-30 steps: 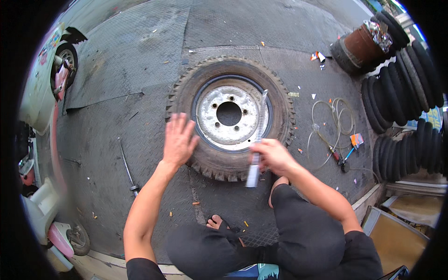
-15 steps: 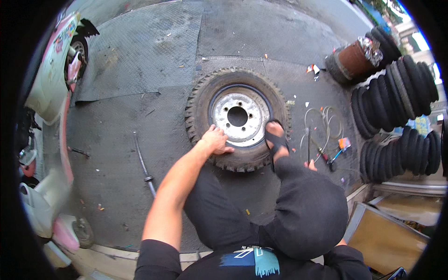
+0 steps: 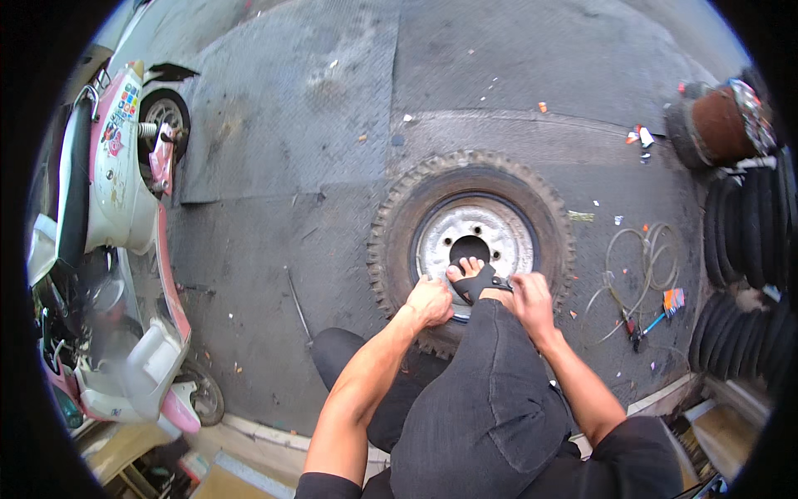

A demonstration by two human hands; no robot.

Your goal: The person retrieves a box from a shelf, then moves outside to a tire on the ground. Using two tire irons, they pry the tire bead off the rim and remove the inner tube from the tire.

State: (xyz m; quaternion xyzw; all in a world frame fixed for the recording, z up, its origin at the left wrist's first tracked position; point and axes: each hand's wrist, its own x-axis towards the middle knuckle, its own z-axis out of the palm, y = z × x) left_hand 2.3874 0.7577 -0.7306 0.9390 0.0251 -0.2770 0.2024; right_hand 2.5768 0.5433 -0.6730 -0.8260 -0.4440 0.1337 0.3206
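Note:
A wheel with a chunky-treaded tyre (image 3: 389, 241) and a silvery steel rim (image 3: 436, 237) lies flat on the floor in front of me. My left hand (image 3: 430, 301) is closed at the rim's near left edge; what its curled fingers hold, if anything, is hidden. My foot in a black strapped sandal (image 3: 475, 283) rests on the near part of the rim, between my hands. Just right of it, my right hand (image 3: 532, 299) is closed on a dark bar (image 3: 502, 283), of which only a short end shows over the sandal.
At left stands a pink and white scooter (image 3: 112, 191). A thin metal rod (image 3: 298, 306) lies on the dark mat left of the wheel. To the right are a coiled clear hose (image 3: 657, 258), stacked black tyres (image 3: 740, 233) and a rusty brown drum (image 3: 721, 125). Litter dots the floor.
My right hand has come from beside my leg, where it held the dark bar upright, to the sandal. My foot has moved inward onto the rim. The view has shifted right to left.

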